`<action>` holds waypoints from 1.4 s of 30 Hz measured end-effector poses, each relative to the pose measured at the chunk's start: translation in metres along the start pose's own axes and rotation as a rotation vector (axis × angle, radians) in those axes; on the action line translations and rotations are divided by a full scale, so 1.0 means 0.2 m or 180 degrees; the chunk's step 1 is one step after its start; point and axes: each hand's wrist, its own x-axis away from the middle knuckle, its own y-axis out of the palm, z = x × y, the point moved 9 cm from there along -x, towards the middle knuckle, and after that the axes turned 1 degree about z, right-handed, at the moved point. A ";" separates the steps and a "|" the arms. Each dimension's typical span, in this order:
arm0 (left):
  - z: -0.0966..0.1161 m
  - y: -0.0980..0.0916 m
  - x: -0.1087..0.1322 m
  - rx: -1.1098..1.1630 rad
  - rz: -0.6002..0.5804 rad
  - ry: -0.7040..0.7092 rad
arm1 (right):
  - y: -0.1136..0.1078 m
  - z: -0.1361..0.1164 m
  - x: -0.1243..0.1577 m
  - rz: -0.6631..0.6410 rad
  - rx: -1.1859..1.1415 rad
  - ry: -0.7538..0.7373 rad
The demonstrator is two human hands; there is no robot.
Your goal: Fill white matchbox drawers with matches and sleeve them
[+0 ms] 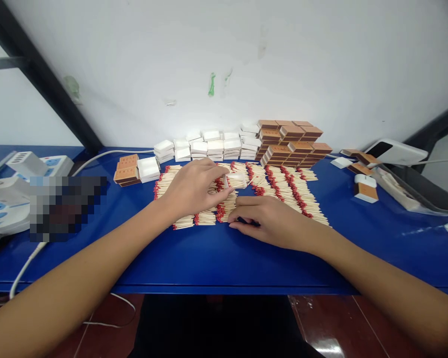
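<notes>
My left hand (199, 186) grips a small white matchbox tray (240, 180) by its left end, thumb on the near side and fingers on the far side. Some matches lie inside that tray. To the right and nearer me, my right hand (259, 216) has its fingers curled, thumb and fingertips at the near edge of the red-headed matches (224, 211). Whether matches are pinched there is too small to make out. Under and around both hands, the matches lie in several rows on the blue table (216, 263).
White trays (212, 146) stand stacked along the wall, beside a pile of brown matchboxes (294, 144). More brown boxes (127, 169) sit at the left. Power strips (48, 166) and a blurred-out dark device (67, 206) lie far left. A white device (399, 151) rests at the right.
</notes>
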 end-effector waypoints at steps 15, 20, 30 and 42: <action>0.01 0.00 0.00 -0.0051 -0.0009 0.0057 | 0.03 0.03 0.00 -0.0049 0.0018 0.0126; 0.01 0.00 0.00 -0.0061 -0.0034 0.0041 | 0.03 0.04 0.00 -0.0153 0.0034 0.0228; 0.01 0.00 -0.01 -0.0097 -0.0065 0.0072 | 0.02 0.02 0.00 -0.0267 -0.0011 0.0315; 0.02 0.01 0.00 -0.0083 -0.0034 0.0126 | 0.05 0.05 0.00 -0.0462 -0.0203 0.0556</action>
